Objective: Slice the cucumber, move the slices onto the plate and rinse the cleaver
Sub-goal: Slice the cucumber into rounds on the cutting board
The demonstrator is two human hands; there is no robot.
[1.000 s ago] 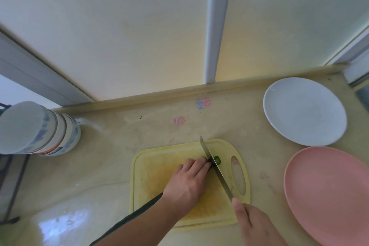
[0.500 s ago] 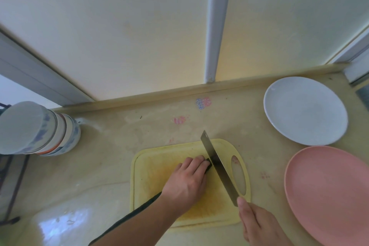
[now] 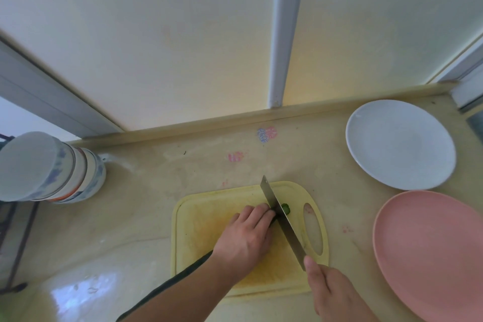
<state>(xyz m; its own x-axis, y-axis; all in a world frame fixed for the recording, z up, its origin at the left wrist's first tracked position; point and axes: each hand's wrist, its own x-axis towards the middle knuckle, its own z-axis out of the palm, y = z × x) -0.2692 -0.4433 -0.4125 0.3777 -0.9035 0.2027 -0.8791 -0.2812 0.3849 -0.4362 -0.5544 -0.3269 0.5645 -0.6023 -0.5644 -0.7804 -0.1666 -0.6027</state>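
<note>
**Cleaver down on the cucumber at the board's right side**

The table [image 3: 156,217] fills the lower half of the frame, its back edge meeting the wall along a raised lip. Bare surface lies left of the board and behind it. At lower right the pink plate [image 3: 431,256] runs off the frame edge; just above it sits the white plate [image 3: 400,144], the two rims nearly touching. Stacked bowls [image 3: 52,167] stand at the far left. The yellow cutting board [image 3: 198,217] lies at lower centre. The left hand [image 3: 245,240] presses curled fingers over the cucumber [image 3: 286,208], mostly hidden. The right hand [image 3: 332,293] has its grip clenched on the cleaver [image 3: 282,219], whose blade stands against the left fingertips.
</note>
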